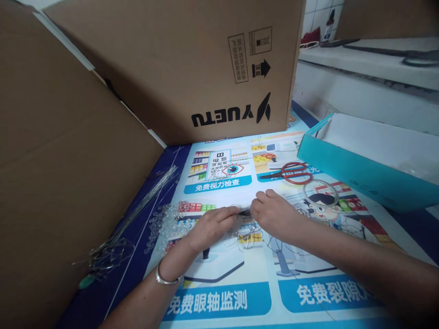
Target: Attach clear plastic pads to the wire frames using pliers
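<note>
Fingers of the left hand (212, 224) and right hand (272, 212) curl inward, exact pinch hidden; a slim, dark piece (244, 213) sits between their fingertips, near thin looped wire (253, 229) and glassy beads (163, 226).

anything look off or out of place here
Mainly the cardboard: its YUETU lettering reads upside down and its printed arrow points sideways. The clear beads lie loose beside the left hand, perhaps just laid out rather than spilled.
</note>
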